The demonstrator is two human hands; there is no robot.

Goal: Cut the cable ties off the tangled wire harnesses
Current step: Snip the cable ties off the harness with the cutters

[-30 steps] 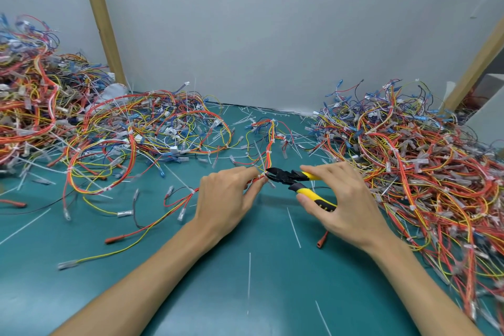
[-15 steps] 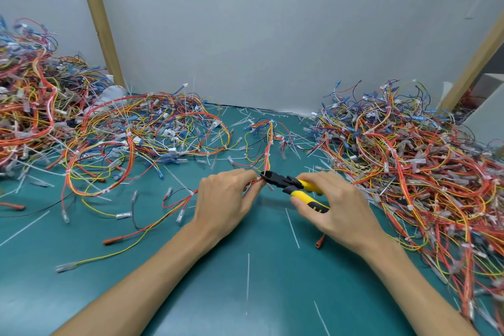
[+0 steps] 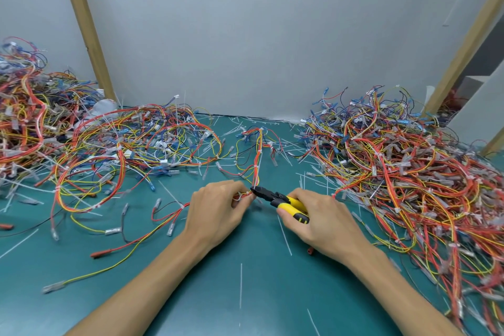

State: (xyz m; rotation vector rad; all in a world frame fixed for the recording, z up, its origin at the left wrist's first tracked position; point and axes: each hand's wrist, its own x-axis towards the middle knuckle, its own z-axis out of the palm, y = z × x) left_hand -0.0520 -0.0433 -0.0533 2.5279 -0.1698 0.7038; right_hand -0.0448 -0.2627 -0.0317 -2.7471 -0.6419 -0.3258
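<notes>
My left hand (image 3: 218,210) pinches a red, orange and yellow wire harness (image 3: 256,161) at a white cable tie (image 3: 246,194). The harness runs up the green mat away from me and trails left under my hand. My right hand (image 3: 321,221) grips the yellow handles of black-jawed side cutters (image 3: 281,200). The cutter tips touch the harness just right of my left fingertips, at the tie. I cannot tell whether the jaws are closed on the tie.
A large pile of tangled harnesses (image 3: 409,177) fills the right side. More tangled wires (image 3: 103,150) spread across the left and far left. Cut white tie pieces (image 3: 285,237) lie scattered on the green mat (image 3: 218,294). A grey wall and wooden posts (image 3: 84,24) stand behind.
Both hands have shifted slightly toward me and to the left. The cutter tips have closed in on the tie held by my left fingers.
</notes>
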